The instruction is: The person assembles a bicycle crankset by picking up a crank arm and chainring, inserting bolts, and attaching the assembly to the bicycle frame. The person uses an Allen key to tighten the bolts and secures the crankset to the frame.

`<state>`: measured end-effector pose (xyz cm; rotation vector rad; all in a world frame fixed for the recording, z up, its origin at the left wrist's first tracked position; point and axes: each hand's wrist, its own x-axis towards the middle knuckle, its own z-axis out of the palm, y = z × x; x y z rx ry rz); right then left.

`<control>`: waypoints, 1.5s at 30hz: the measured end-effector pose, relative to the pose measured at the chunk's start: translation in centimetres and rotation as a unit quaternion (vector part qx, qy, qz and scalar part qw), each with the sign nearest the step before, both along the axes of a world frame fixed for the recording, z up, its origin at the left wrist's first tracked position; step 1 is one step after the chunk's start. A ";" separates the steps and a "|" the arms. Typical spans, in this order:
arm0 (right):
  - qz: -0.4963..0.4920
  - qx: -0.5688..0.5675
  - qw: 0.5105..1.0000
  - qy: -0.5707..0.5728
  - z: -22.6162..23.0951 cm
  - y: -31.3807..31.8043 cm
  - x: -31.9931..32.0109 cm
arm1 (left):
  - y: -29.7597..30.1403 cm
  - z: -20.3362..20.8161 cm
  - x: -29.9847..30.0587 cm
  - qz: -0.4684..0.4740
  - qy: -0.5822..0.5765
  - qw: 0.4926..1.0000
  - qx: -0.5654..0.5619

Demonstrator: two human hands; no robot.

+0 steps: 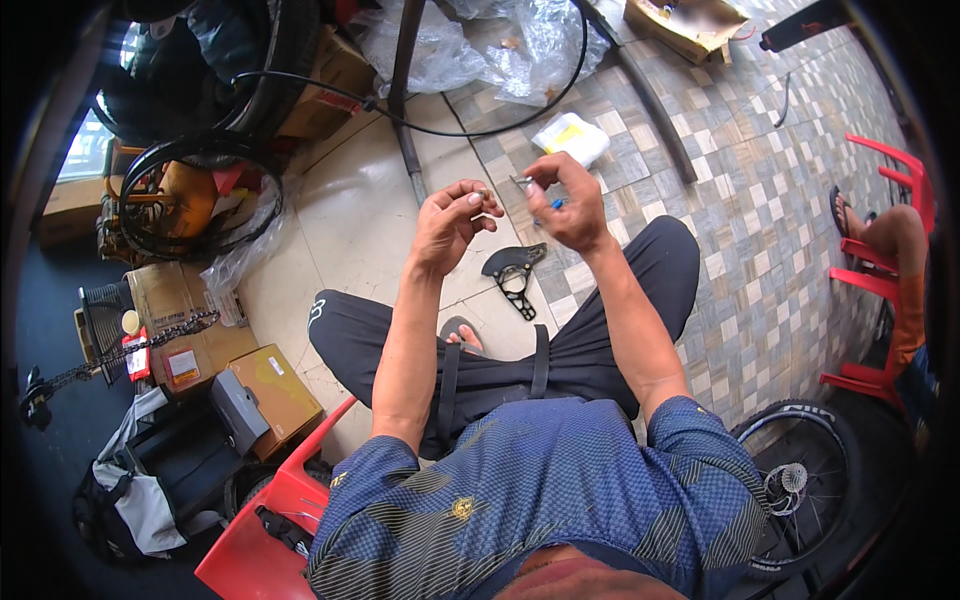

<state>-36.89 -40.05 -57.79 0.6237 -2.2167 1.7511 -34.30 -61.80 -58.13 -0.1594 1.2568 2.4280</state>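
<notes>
My left hand (452,226) is raised in front of me, thumb and fingers pinched together around something small that I cannot make out. Facing it, my right hand (570,202) is closed on a small thin metal piece (521,181) that points toward the left hand. A bit of blue (557,203) shows between the right hand's lower fingers; its kind is unclear. The two hands are close but apart. Below them on the floor, between my knees, lies a black bicycle chain guide (515,272) with a curved guard and an open bracket.
A white packet (572,140) with a yellow patch lies beyond my right hand. A black cable (450,132) arcs between dark stand legs (645,110). Boxes (275,395) and a bicycle chain (140,348) are at left. A wheel (800,480) and another person's leg (885,235) are at right.
</notes>
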 end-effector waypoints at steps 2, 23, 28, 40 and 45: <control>0.050 -0.199 0.969 -0.139 -1.2 0.1 -0.4 | -0.2 0.0 0.2 -0.005 0.008 1.000 0.029; 0.003 0.505 0.789 -0.349 -25.3 -2.8 4.5 | -4.1 -4.3 3.1 0.113 -0.015 0.993 -0.041; 0.053 0.601 0.765 -0.227 -25.3 -2.8 7.5 | -4.2 -5.4 3.9 0.130 -0.035 0.991 -0.024; 0.342 0.608 0.713 -0.067 -19.2 -3.9 3.1 | -3.9 -5.3 3.6 0.142 -0.016 0.989 -0.031; 0.355 0.566 0.735 -0.115 -15.1 -0.6 0.1 | -4.4 -4.6 3.8 0.162 -0.008 0.986 -0.042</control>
